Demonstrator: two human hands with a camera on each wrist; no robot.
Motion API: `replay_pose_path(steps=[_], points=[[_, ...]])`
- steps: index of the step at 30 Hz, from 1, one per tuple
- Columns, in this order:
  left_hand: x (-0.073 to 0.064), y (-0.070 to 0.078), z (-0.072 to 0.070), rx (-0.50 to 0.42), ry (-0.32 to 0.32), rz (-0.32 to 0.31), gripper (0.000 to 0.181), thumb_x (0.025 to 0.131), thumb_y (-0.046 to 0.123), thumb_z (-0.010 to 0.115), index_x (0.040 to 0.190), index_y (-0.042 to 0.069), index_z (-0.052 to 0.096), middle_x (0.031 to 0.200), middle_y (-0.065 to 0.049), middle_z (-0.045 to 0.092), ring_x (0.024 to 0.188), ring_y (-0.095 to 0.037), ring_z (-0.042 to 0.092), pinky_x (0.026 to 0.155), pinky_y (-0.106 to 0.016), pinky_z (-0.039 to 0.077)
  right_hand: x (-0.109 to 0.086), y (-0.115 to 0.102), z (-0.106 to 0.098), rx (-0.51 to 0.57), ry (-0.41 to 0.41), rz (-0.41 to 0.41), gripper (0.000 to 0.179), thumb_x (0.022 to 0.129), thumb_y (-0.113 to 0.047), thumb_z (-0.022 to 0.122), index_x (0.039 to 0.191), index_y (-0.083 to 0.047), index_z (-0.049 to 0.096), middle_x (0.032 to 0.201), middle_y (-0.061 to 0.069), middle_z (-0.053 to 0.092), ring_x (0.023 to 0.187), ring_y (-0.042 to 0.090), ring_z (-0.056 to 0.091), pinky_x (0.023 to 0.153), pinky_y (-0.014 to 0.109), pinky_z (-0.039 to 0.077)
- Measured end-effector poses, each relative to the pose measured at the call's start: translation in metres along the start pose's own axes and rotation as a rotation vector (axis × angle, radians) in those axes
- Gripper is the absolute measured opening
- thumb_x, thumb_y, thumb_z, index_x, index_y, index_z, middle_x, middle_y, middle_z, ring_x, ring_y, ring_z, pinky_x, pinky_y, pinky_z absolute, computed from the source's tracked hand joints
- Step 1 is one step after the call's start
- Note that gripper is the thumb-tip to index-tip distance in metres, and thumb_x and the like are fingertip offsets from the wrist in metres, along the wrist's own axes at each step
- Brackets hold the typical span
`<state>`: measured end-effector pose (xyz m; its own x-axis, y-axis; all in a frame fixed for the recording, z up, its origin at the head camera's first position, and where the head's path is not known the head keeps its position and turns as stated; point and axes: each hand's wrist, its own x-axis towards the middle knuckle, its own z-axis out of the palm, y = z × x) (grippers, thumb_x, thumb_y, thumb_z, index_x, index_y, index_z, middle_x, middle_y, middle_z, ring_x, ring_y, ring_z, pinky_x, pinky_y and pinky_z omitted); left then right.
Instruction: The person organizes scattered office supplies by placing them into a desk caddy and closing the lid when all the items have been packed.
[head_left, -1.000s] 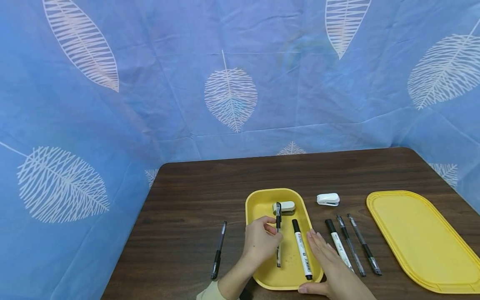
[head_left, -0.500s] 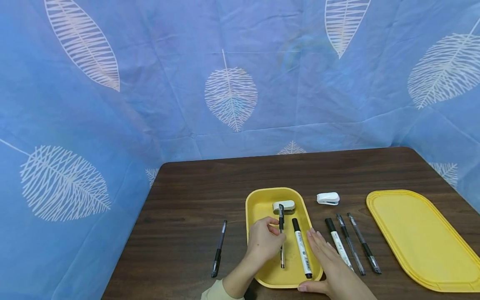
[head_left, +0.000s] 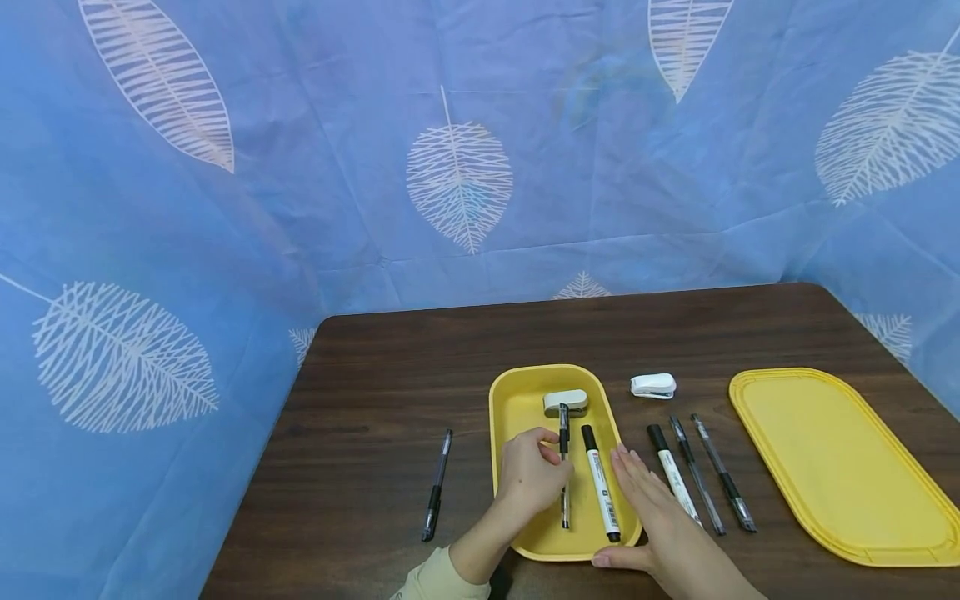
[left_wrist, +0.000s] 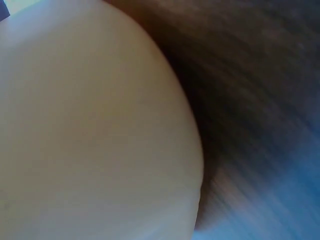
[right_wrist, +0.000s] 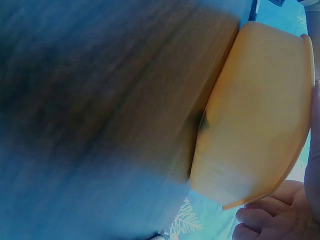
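Observation:
In the head view my left hand [head_left: 534, 473] reaches into a yellow plastic box [head_left: 504, 400] and pinches a clear pen with a black grip and cap [head_left: 565, 442]. The pen points away from me, its cap end overlapping a white stapler [head_left: 566, 401] at the far end of the box. Just right of it lies a white marker with a black cap [head_left: 602, 483]. My right hand [head_left: 660, 529] rests along the box's right rim, fingers straight, thumb at the near corner. The right wrist view shows the box's outer wall [right_wrist: 255, 110]; skin fills most of the left wrist view.
A second pen [head_left: 437, 485] lies left of the box on the dark wooden table [head_left: 360, 400]. To the right are another marker [head_left: 673, 475], two pens [head_left: 697, 473] [head_left: 723, 471] and a white stapler [head_left: 653, 385]. A yellow lid [head_left: 847, 467] lies at the far right.
My left hand has shifted slightly right with the pen, bringing it closer to the marker in the box. The right hand stays on the rim.

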<state>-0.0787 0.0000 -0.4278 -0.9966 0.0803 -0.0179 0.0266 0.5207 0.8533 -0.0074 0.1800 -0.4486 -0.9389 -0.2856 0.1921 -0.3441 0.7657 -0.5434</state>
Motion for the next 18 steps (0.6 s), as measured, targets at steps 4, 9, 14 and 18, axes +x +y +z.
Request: replay_pose_path(steps=[4,9,14,18], points=[[-0.001,0.001,0.000,0.001,-0.011,-0.008,0.022,0.073,0.001,0.072,0.095,0.002,0.071,0.061,0.004,0.059,0.054,-0.002,0.048,0.047,-0.017,0.040,0.000,-0.001,-0.001,0.004,0.000,0.000,0.109,0.065,-0.059,0.073,0.152,-0.008,0.030,0.156,0.019,0.033,0.148,0.015,0.019,0.100,-0.007,-0.005],[-0.002,0.000,0.004,0.014,-0.024,-0.011,0.020,0.074,0.003,0.074,0.094,0.003,0.071,0.061,0.004,0.059,0.054,-0.002,0.048,0.046,-0.017,0.040,0.001,-0.001,-0.001,-0.006,-0.018,0.027,0.110,0.064,-0.060,0.074,0.152,-0.007,0.031,0.156,0.017,0.032,0.145,0.030,0.030,0.098,-0.007,-0.006],[-0.003,-0.003,0.008,0.034,-0.040,-0.035,0.021,0.074,0.005,0.076,0.094,0.003,0.071,0.062,0.005,0.060,0.054,-0.002,0.049,0.046,-0.017,0.041,0.000,0.000,0.000,-0.001,-0.004,0.008,0.110,0.064,-0.059,0.074,0.151,-0.006,0.032,0.156,0.018,0.033,0.148,0.009,0.016,0.100,-0.007,-0.005],[-0.002,-0.003,0.011,0.032,-0.054,-0.063,0.022,0.074,0.005,0.075,0.095,0.002,0.070,0.063,0.005,0.059,0.054,-0.003,0.049,0.045,-0.018,0.041,0.000,0.000,0.000,-0.002,0.005,-0.003,0.109,0.064,-0.059,0.074,0.150,-0.006,0.034,0.155,0.018,0.034,0.147,0.009,0.017,0.103,-0.006,0.000]])
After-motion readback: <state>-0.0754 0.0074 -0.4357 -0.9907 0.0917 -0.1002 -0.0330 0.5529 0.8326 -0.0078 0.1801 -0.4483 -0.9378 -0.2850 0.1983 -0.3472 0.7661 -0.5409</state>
